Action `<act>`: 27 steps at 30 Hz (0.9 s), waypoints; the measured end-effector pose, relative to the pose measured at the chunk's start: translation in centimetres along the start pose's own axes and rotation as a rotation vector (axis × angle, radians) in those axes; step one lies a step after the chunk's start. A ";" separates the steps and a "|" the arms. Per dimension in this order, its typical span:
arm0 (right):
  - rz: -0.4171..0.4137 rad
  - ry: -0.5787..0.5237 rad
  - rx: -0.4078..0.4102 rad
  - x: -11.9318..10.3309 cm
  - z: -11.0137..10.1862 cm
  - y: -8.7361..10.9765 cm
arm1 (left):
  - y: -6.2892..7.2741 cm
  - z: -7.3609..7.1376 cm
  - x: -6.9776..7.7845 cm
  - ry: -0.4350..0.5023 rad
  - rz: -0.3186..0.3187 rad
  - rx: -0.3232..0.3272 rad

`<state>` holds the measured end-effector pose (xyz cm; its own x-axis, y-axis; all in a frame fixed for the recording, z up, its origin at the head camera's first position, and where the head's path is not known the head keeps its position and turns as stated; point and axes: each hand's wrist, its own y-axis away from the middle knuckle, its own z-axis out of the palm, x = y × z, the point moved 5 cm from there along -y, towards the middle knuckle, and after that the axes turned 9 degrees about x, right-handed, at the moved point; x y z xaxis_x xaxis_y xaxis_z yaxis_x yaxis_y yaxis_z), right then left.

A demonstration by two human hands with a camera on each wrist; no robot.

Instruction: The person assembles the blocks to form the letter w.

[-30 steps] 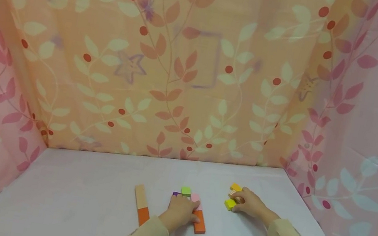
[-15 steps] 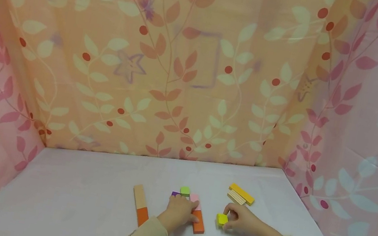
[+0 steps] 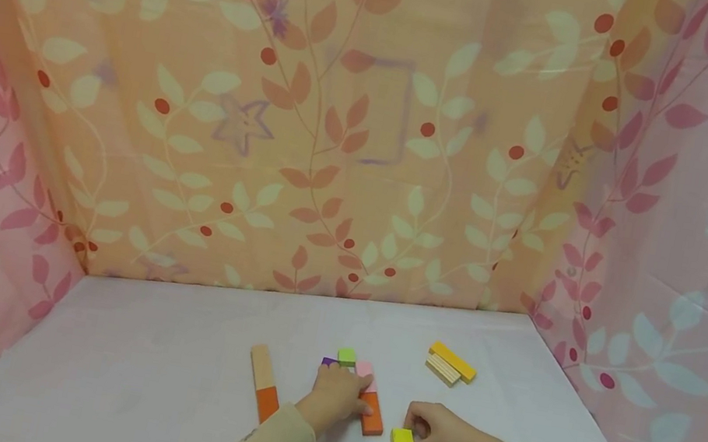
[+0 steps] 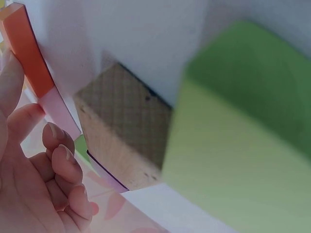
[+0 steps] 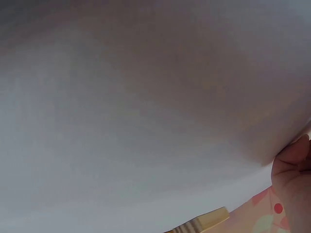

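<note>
My right hand (image 3: 441, 430) pinches a small yellow block (image 3: 401, 440) between thumb and index finger, low over the white table. Only part of that hand (image 5: 294, 179) shows in the right wrist view, the block being hidden there. My left hand (image 3: 333, 395) lies beside a row of blocks. In the left wrist view its thumb is at the side of an orange block (image 4: 30, 53), the index fingertip is at a pink block (image 4: 59, 111), and the other fingers curl loosely. A light green block (image 3: 347, 356) and a purple block (image 3: 329, 362) sit beyond the left hand.
A long yellow-orange block (image 3: 453, 362) and ridged wooden pieces (image 3: 443, 369) lie at the back right. Left of the left hand, a plain wooden block (image 3: 262, 367) meets another orange block (image 3: 267, 403), partly behind the sleeve. A large green block (image 4: 243, 136) looms in the left wrist view.
My right hand has brought the yellow block from beside the ridged pieces toward the front and left, near the orange block. The left hand has stayed put.
</note>
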<state>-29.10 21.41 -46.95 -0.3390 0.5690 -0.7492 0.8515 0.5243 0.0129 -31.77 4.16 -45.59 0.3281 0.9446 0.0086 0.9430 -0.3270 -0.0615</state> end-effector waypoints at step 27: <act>0.022 0.041 -0.044 -0.5 1.1 -1.1 | 0.1 -0.1 0.1 -0.022 -0.007 -0.007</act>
<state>-29.35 19.83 -47.31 -0.3369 0.6059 -0.7207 0.8410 0.5379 0.0591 -31.65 4.18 -45.46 0.3206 0.9471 -0.0132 0.9456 -0.3208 -0.0542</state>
